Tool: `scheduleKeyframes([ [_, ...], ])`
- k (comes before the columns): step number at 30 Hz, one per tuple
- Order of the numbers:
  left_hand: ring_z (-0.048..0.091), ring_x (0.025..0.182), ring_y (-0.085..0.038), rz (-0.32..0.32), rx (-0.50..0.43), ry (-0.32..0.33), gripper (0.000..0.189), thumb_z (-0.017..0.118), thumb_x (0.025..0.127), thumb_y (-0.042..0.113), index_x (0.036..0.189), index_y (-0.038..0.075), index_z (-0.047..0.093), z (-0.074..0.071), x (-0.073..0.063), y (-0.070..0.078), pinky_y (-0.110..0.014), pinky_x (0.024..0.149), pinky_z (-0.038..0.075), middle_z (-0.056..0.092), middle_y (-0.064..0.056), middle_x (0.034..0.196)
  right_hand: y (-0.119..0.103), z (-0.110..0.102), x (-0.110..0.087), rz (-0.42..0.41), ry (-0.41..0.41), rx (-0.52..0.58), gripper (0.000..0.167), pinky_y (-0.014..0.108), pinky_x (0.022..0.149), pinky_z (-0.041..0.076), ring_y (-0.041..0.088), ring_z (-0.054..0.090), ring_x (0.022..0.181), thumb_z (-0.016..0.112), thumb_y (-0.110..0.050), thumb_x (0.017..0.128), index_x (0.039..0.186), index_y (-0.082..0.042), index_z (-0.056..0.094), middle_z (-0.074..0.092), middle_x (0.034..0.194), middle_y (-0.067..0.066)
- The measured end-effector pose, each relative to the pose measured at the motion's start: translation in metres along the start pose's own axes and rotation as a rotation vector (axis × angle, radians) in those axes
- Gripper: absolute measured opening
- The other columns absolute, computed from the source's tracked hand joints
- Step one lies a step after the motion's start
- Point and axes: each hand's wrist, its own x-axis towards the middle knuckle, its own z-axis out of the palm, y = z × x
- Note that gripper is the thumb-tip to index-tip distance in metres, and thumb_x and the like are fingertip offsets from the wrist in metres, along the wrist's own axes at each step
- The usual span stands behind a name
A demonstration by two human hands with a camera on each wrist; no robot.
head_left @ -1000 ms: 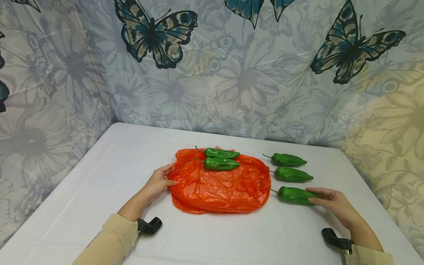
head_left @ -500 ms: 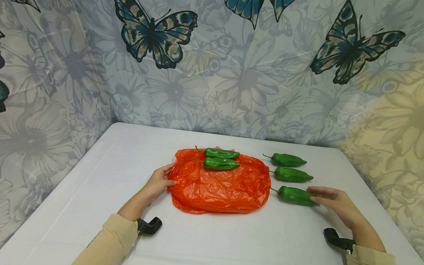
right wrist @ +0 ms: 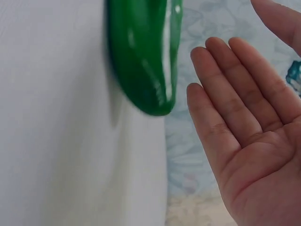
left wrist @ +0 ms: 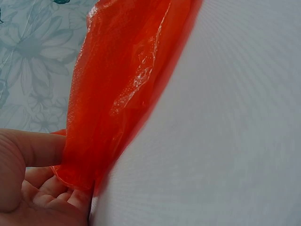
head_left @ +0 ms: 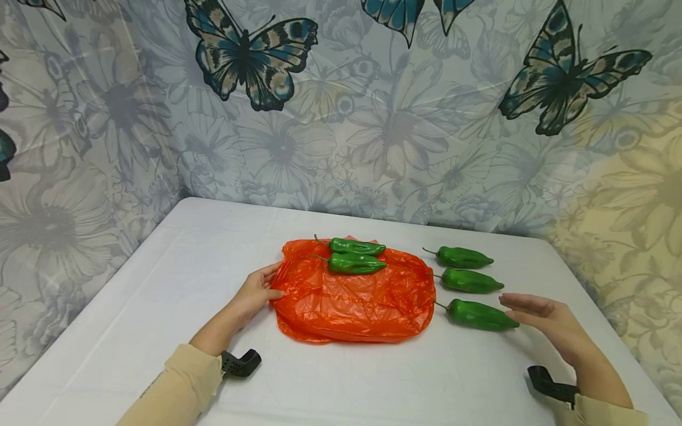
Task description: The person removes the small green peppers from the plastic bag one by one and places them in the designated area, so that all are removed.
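Observation:
An orange-red plastic bag (head_left: pixel 362 307) lies flat at the middle of the table. My left hand (head_left: pixel 258 293) pinches its left edge, thumb above and fingers beneath, as the left wrist view shows the bag (left wrist: pixel 117 94) between them. Two green peppers (head_left: pixel 356 264) rest on the bag's far part. To the right of the bag, three more lie in a column, stems pointing left. My right hand (head_left: pixel 549 322) hovers at the tip of the nearest pepper (head_left: pixel 479 315). In the right wrist view its straight fingers (right wrist: pixel 240 94) are apart from that pepper (right wrist: pixel 146 52).
The table has a white cloth (head_left: pixel 373 384). Behind it hangs a flowered backdrop (head_left: pixel 399 130) with butterflies. Beyond the nearest pepper lie the middle pepper (head_left: pixel 472 280) and the far one (head_left: pixel 463 257). A black wrist mount (head_left: pixel 242 362) sticks out by the left sleeve.
My right hand has let go of the nearest pepper and drawn back slightly to the right, its fingers straightening. The left hand and the bag stay where they were.

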Motion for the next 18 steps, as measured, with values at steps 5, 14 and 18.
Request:
scheduleKeyframes([
  [5,0.032,0.136,-0.035,0.003,-0.002,0.003,0.07,0.055,0.082,-0.011,0.145,0.001,0.027,0.0,0.0,-0.001,-0.042,0.106,0.037,0.029,-0.021,0.15,-0.01,0.002,0.0,-0.04,-0.019,0.026,0.042,0.004,0.073,0.041,-0.019,0.052,0.099,0.06,-0.016,0.09,0.128,0.0,0.054,0.061,0.107,-0.031],
  [14,0.031,0.137,-0.036,0.007,-0.005,0.001,0.071,0.055,0.081,-0.011,0.145,0.001,0.027,0.0,0.0,-0.001,-0.043,0.107,0.036,0.029,-0.022,0.15,-0.027,0.01,0.003,-0.067,-0.051,0.011,0.045,0.005,0.075,0.04,-0.021,0.049,0.102,0.06,-0.018,0.09,0.13,0.001,0.051,0.06,0.111,-0.03],
  [18,0.032,0.136,-0.035,0.006,-0.006,0.001,0.071,0.056,0.082,-0.011,0.145,0.001,0.027,0.0,0.001,-0.001,-0.041,0.106,0.037,0.029,-0.022,0.15,-0.033,0.012,0.006,-0.097,-0.082,0.041,0.045,0.006,0.077,0.043,-0.018,0.051,0.104,0.06,-0.014,0.089,0.131,0.002,0.05,0.059,0.113,-0.029],
])
